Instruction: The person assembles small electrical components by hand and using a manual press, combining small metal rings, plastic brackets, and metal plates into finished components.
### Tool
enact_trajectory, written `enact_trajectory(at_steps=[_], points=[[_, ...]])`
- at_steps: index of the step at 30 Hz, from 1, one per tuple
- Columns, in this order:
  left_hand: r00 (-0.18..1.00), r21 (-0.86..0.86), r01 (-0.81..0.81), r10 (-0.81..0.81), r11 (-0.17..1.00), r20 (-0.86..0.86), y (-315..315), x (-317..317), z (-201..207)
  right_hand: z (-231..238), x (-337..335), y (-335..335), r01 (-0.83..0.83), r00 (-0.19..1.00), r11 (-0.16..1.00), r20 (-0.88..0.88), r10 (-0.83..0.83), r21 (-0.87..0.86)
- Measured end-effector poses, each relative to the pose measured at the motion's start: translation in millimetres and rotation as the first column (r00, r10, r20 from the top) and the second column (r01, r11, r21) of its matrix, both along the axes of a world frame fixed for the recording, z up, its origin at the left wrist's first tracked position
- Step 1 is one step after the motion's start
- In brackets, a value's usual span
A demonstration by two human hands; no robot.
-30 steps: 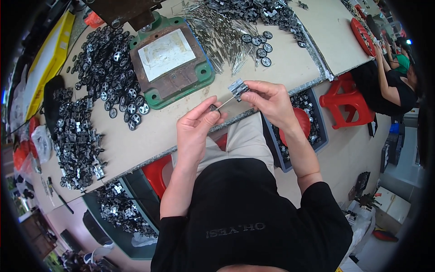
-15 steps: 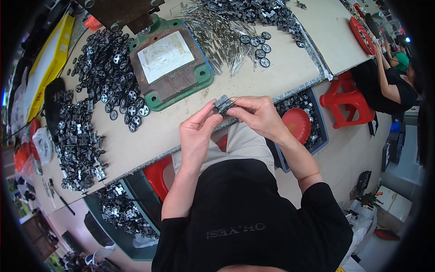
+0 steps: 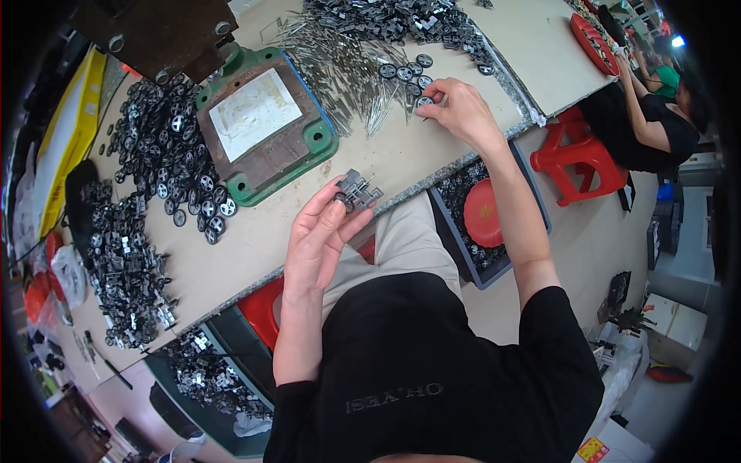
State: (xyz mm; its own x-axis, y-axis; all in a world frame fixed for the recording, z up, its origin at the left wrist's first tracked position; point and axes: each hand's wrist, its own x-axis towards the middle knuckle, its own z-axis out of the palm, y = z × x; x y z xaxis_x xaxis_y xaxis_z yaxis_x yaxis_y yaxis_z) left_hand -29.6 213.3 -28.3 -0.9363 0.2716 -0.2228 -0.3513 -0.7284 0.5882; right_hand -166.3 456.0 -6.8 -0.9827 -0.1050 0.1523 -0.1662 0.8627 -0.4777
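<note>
A small dark car part (image 3: 357, 191) is pinched between the thumb and fingers of the left hand (image 3: 312, 241), held at the fingertips above the table (image 3: 266, 239). The right hand (image 3: 461, 116) is stretched to a small wheel (image 3: 423, 101), which lies at the tips of its curled thumb and forefinger, brought close together; whether the wheel is gripped cannot be told. Thin metal rods (image 3: 328, 77) are spread nearby.

Bright, soft light covers the surface (image 3: 401, 162) around the green-and-brown press (image 3: 274, 153); far right of it, a white light (image 3: 678, 41) glares; outermost edges curve and blacken.
</note>
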Motion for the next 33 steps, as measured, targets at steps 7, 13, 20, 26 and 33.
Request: enact_trajectory(at_steps=[7,13,20,26,33], points=[[1.000,0.022,-0.015,0.015,1.000,0.010,-2.2,0.9,-0.6,14.3,17.3,-16.1,-0.007,0.993,0.967,0.110,0.037,-0.253],[0.999,0.022,0.010,-0.010,1.000,0.034,2.6,-1.0,-2.0,18.1,63.7,-44.9,0.024,0.830,0.564,0.331,0.449,-0.825],[1.000,0.024,0.007,-0.008,1.000,0.024,2.4,-0.1,-1.6,-13.4,60.5,-53.4,-0.382,0.885,0.924,-0.285,0.369,0.009],[0.999,0.000,-0.021,0.020,1.000,0.040,2.3,2.2,-0.4,-6.5,67.4,-52.6,-0.447,0.883,0.882,-0.233,0.408,-0.149],[0.997,-0.052,-0.058,0.060,0.997,0.047,6.0,0.8,-2.3,2.7,81.5,-56.2,-0.058,0.848,0.474,0.207,0.487,-0.878]])
